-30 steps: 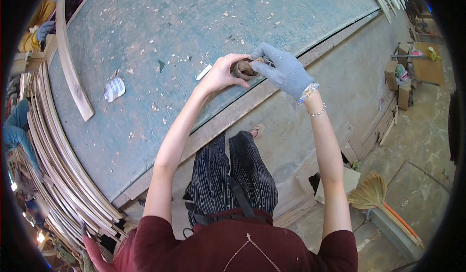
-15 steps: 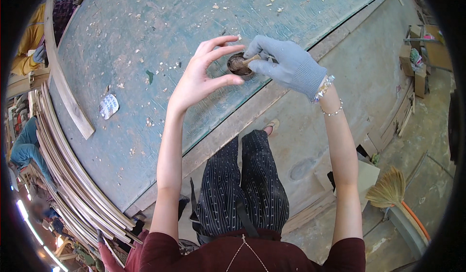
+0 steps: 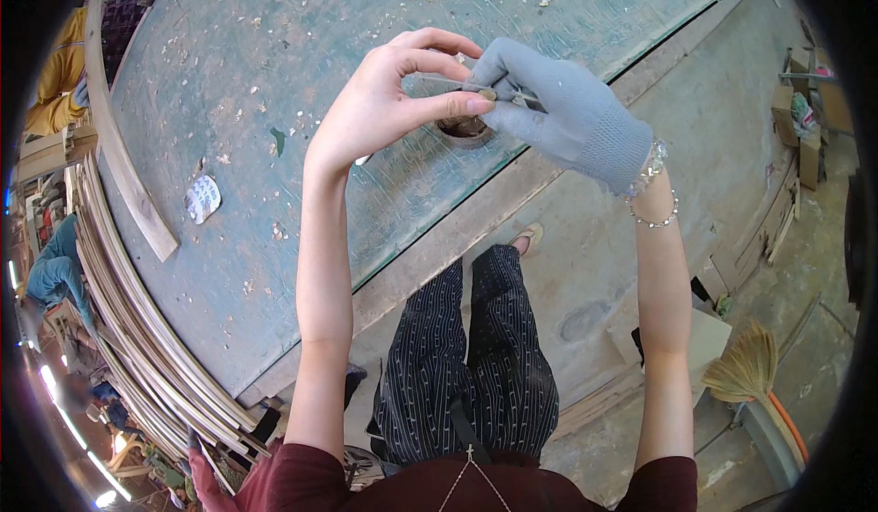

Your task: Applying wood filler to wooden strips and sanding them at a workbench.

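My bare left hand (image 3: pixel 393 96) curves its fingers and thumb round one end of a thin, greyish, see-through strip (image 3: pixel 439 80). A small brownish dab (image 3: pixel 487 95) shows on the strip by the thumb tip. In a grey-blue knitted glove, my right hand (image 3: pixel 562 114) is closed on the strip's other side, where a dark edge shows between thumb and fingers. Both hands meet just above a small round cup (image 3: pixel 471 137) with brown stuff inside, standing on the blue-green tabletop (image 3: pixel 366 238). The left hand partly covers the cup.
Wood chips and an oval paper piece (image 3: pixel 203 199) lie on the table. Long curved wood strips (image 3: pixel 137 329) are stacked at the left, with people beyond them. On the right are cardboard boxes (image 3: pixel 809 119) and a straw broom (image 3: pixel 743 366).
My right hand has lifted away from the cup, up and to the right. My left thumb and fingers have closed in toward it, and the thin strip now shows between the hands.
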A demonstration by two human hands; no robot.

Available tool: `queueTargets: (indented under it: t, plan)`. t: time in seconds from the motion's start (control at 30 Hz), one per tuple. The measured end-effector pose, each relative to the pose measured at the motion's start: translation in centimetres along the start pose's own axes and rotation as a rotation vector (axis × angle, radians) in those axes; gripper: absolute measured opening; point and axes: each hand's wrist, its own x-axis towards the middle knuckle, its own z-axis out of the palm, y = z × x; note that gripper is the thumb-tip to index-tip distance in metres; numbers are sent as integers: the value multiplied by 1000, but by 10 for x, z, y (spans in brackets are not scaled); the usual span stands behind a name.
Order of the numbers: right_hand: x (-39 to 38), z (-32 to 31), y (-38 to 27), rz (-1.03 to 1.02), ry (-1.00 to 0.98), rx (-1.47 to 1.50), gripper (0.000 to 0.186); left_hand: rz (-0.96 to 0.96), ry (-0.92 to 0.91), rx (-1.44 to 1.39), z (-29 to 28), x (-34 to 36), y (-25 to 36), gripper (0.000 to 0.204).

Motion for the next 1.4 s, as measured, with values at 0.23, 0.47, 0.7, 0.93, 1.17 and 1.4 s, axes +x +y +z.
queueTargets:
  t: [0.23, 0.47, 0.7, 0.93, 1.17, 1.4]
  plan:
    - [-41, 7, -15, 207, 355, 247, 18, 148, 263, 71, 12, -12, -22, 15]
    - [-79, 89, -43, 828, 451, 915, 19, 224, 445, -168, 36, -11, -36, 19]
    - [-64, 111, -45, 837, 454, 1055, 21, 223, 451, -332, 43, -14, -49, 24]
    - [-71, 137, -56, 889, 719, 1150, 27, 288, 496, -480, 48, -12, -54, 19]
    - [-68, 142, -60, 965, 792, 1120, 29, 291, 500, -302, 45, -18, -60, 26]
    - [-56, 128, -12, 598, 984, 140, 24, 283, 514, -450, 47, -17, -57, 19]
